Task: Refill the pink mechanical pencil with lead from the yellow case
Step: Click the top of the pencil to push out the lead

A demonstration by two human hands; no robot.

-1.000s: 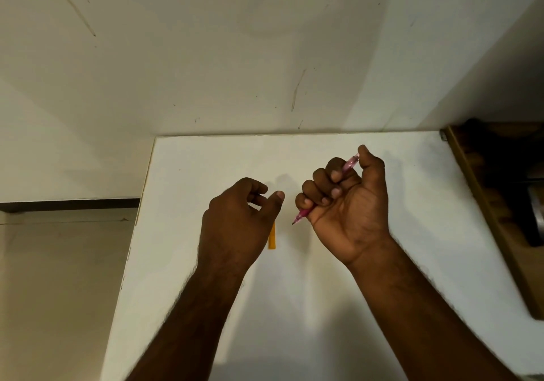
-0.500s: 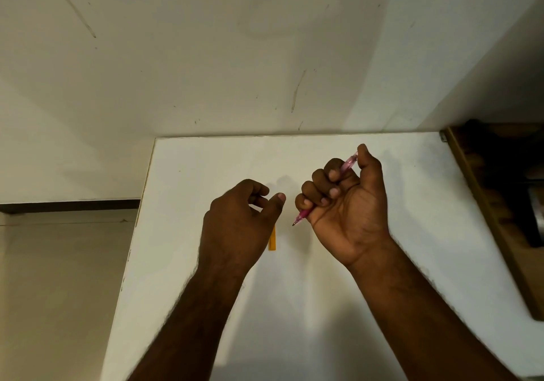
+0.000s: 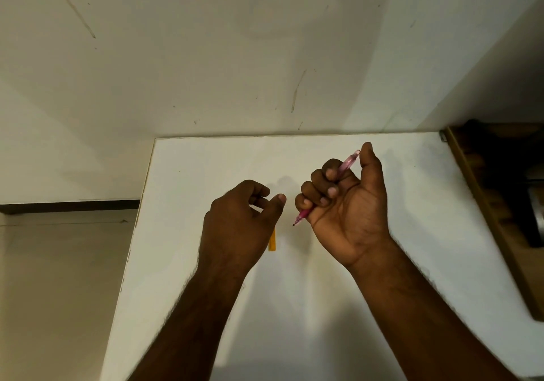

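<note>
Right hand grips the pink pencil mid-frame, thumb at its cap. Left hand is loosely curled; can't tell if it's holding lead. Yellow case peeks out below it, so I'd steady the pencil first.

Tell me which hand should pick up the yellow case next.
Left. The left hand hovers right over the yellow case on the table, fingers loosely curled and apparently empty, while the right hand is already gripping the pink pencil.

The slim pink mechanical pencil looked like translucent glossy plastic. The flat white bench was smooth and matt, the small yellow case plain opaque plastic, the brown shelf wood.
</note>
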